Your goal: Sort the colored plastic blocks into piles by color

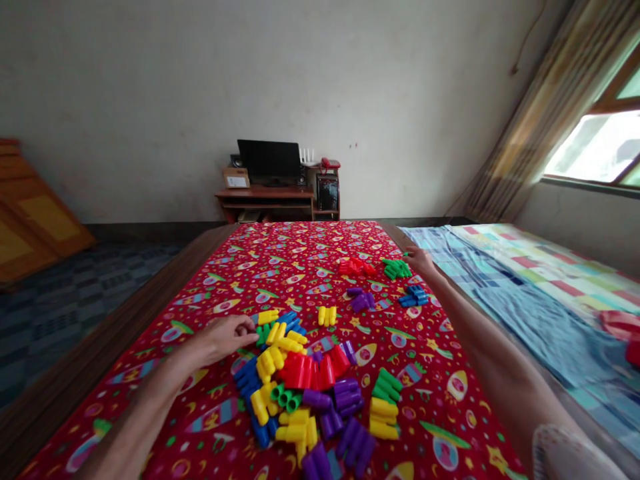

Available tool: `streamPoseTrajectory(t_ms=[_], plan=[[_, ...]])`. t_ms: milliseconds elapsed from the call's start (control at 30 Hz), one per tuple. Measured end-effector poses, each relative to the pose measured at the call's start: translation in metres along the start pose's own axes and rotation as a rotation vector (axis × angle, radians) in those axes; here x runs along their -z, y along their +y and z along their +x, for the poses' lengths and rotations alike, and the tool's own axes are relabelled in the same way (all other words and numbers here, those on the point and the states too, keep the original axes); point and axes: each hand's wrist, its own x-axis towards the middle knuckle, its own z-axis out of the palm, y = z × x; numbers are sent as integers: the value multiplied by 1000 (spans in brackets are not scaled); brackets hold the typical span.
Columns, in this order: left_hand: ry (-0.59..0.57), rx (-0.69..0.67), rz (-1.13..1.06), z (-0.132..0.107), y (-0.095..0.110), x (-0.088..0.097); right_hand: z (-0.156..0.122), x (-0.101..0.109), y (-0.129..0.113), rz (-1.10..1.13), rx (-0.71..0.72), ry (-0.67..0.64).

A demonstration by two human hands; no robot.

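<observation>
A heap of coloured plastic blocks (pixel 310 387) lies on the red patterned cloth (pixel 280 267) in front of me. My left hand (pixel 225 337) rests at the heap's left edge, fingers curled and pinched against a green block (pixel 263 333). My right hand (pixel 420 261) reaches far out, fingers closed beside a small group of green blocks (pixel 397 268). Farther out lie sorted groups: red blocks (pixel 356 267), purple blocks (pixel 361 300), blue blocks (pixel 414 295) and yellow blocks (pixel 327 315).
The cloth covers a wooden bed platform (pixel 165 267). A blue checked sheet (pixel 525 313) and a colourful quilt (pixel 550 267) lie to the right. A desk with a monitor (pixel 270 163) stands at the far wall. A window (pixel 600 147) is at the right.
</observation>
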Motion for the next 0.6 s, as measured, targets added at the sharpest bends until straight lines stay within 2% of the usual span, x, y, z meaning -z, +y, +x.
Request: streamPoseTrajectory(t_ms=[100, 200, 400, 500, 567, 600], plan=[[-31, -39, -18, -2, 7, -6, -5, -8, -4, 19, -55, -60], [-13, -32, -29, -2, 10, -10, -6, -11, -7, 38, -93, -93], [88, -99, -98, 5, 6, -12, 5, 4, -14, 56, -122, -70], [196, -121, -94, 8, 7, -5, 4, 10, -42, 136, -62, -48], [291, -141, -100, 7, 14, 1, -8, 12, -74, 247, 98, -104], [326, -154, -113, 5, 21, 3, -18, 12, -93, 296, 208, -172]])
